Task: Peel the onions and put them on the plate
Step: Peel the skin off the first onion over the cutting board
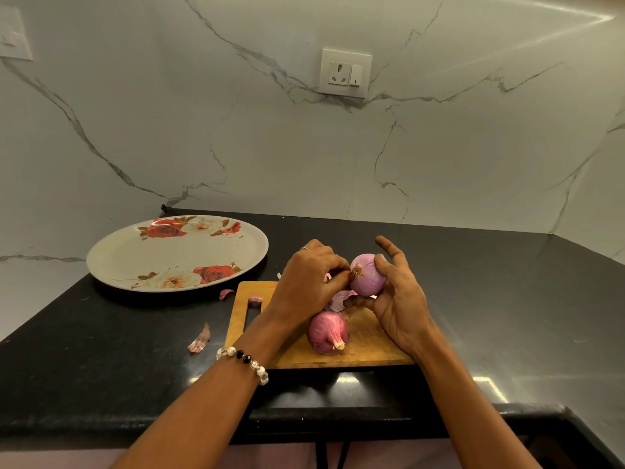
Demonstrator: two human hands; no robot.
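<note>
Right hand [397,299] cradles the pale onion [368,275] in a curled grip while the left hand [313,279] pinches its root (skin nearly off). Looks slick, so a hard tug could pop it onto the bench [101,367].

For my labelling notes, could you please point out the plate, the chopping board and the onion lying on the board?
plate [142,262]: head view, bare centre.
chopping board [368,343]: head view, bare wood at right.
onion on the board [324,331]: head view, middle of its skin.

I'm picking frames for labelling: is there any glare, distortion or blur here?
Head view: glare streaks on the black counter and upper-right wall; wide-angle bending at the edges; the hands, the held onion and the plate are reasonably sharp, evenly lit.
</note>
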